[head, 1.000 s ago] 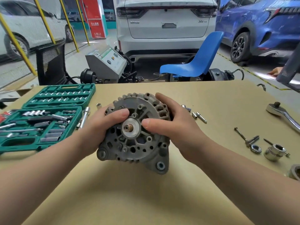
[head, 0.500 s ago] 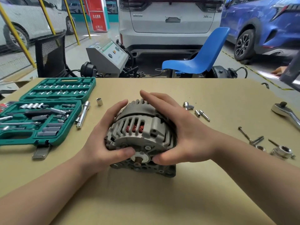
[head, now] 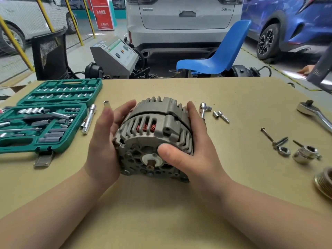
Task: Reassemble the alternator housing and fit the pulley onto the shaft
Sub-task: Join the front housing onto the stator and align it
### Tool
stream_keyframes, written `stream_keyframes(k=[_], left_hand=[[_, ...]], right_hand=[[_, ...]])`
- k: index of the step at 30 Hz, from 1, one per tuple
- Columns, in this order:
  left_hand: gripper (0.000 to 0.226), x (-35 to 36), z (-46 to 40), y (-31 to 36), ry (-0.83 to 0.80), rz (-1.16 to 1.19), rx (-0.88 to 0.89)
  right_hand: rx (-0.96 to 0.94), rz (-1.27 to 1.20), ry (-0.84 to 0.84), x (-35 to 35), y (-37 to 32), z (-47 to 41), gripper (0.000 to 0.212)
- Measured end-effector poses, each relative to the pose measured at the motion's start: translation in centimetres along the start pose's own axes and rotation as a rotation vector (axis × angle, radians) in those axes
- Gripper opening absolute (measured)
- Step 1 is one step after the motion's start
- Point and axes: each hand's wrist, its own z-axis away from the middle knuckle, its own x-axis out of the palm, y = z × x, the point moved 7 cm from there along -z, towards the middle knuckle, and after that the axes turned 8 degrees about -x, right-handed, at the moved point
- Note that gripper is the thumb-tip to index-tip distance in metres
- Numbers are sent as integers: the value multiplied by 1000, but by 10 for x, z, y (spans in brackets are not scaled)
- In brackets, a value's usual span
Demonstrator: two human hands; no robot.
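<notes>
The grey alternator [head: 154, 130] lies on its side on the cardboard-covered table [head: 161, 212], its shaft end [head: 150, 167] facing me and copper windings showing through the slots. My left hand [head: 104, 141] cups its left side with fingers fairly straight. My right hand [head: 190, 150] wraps the right side, thumb pressed on the front face beside the shaft. The grooved pulley [head: 324, 182] sits at the table's right edge, partly cut off. A nut [head: 283, 151], a long bolt [head: 269, 136] and a shiny collar piece [head: 305, 154] lie to the right.
An open green socket set [head: 45, 121] fills the left of the table, with an extension bar [head: 89, 119] and a loose socket [head: 106, 104] beside it. A small ratchet [head: 203, 108] and bits [head: 221, 115] lie behind the alternator; a large ratchet [head: 314, 114] is far right. A blue chair [head: 215, 58] and cars stand beyond.
The alternator was tipped from face-up onto its side, shaft toward me. My left thumb came off the front face and that hand now cups the side; my right hand slid to the right side.
</notes>
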Motion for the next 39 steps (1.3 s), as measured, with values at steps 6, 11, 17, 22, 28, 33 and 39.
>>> stream_keyframes(k=[6,11,17,22,28,33,39], left_hand=[[75,1,-5,3,125,-34,80],[68,3,-8,4,154,-114,159],[60,-1,-12,3,210,-153,193],[61,1,-8,4,201,-154,174],[82,1,-3,-2,137,-124,142],[98,-1,-4,-7,198,-132,141],[64,-2,-13,-4,194,-146,185]], right_hand=[[-12,86,220,-3,1,-13,104],[-25,121,286,-12,3,-25,84],[-49,119,322,-15,1,-29,69],[0,29,265,-16,10,-28,70],[55,7,218,-18,21,-21,94],[89,-52,172,-13,26,-22,88],[37,-56,241,-15,23,-28,68]])
